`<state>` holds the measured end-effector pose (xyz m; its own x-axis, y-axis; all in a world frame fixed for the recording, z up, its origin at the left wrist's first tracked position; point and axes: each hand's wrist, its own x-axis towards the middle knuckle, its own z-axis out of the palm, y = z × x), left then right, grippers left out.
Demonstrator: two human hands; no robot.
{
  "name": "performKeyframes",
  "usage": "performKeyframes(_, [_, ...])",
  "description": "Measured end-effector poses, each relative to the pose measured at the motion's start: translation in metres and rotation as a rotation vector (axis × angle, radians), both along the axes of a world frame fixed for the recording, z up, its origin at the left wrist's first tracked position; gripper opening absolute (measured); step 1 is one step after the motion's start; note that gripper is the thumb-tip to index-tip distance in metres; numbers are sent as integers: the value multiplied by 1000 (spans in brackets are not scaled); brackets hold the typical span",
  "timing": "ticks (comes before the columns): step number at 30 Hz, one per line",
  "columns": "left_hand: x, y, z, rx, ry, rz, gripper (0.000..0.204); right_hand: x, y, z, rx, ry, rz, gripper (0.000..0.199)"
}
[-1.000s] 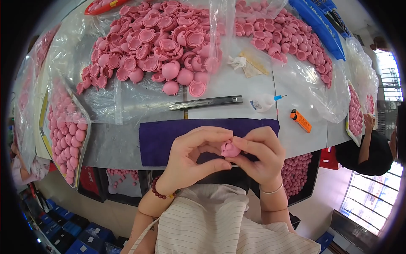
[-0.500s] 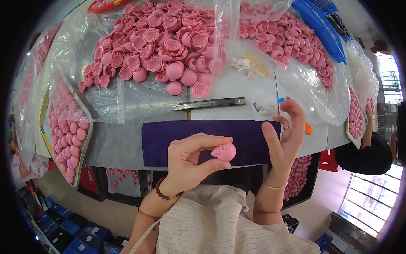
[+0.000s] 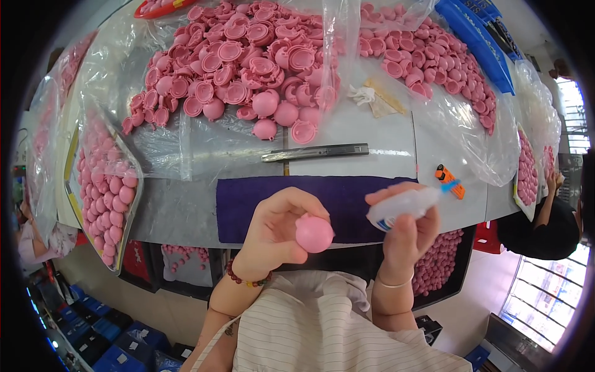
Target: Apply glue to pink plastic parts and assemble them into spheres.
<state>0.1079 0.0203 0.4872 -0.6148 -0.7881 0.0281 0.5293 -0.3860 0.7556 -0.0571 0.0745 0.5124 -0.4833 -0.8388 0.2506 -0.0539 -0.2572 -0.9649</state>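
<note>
The left hand (image 3: 263, 235) curls thumb and fingers around one pink ball (image 3: 314, 234), just above the near edge of the desk (image 3: 387, 137); the right hand (image 3: 406, 242) grips one bottle (image 3: 400, 208), blue tip rightward. Below, a black bin (image 3: 466, 263) holds many pink pieces. Beyond the hands lies one purple cloth (image 3: 347, 192); at left, a tray (image 3: 132, 224) holds pink balls, too many to count. Farther lie one orange lighter (image 3: 449, 181) and one cutter (image 3: 316, 152).
</note>
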Motion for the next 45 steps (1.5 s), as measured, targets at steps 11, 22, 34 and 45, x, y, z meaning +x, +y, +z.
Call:
performKeyframes(11, [-1,4,8,44,17,39,54,-4,-2,-8,65,-56,25,41])
performKeyframes(22, [50,-6,43,-681,-500,97,25,-6,7,-19,-14,28,28,37])
performKeyframes(34, [208,-57,24,-994,-1834,1146,21,-3,5,-13,75,-2,50,38])
performKeyframes(45, [109,-86,31,-1259,-1645,658,29,0,4,-13,30,81,68,41])
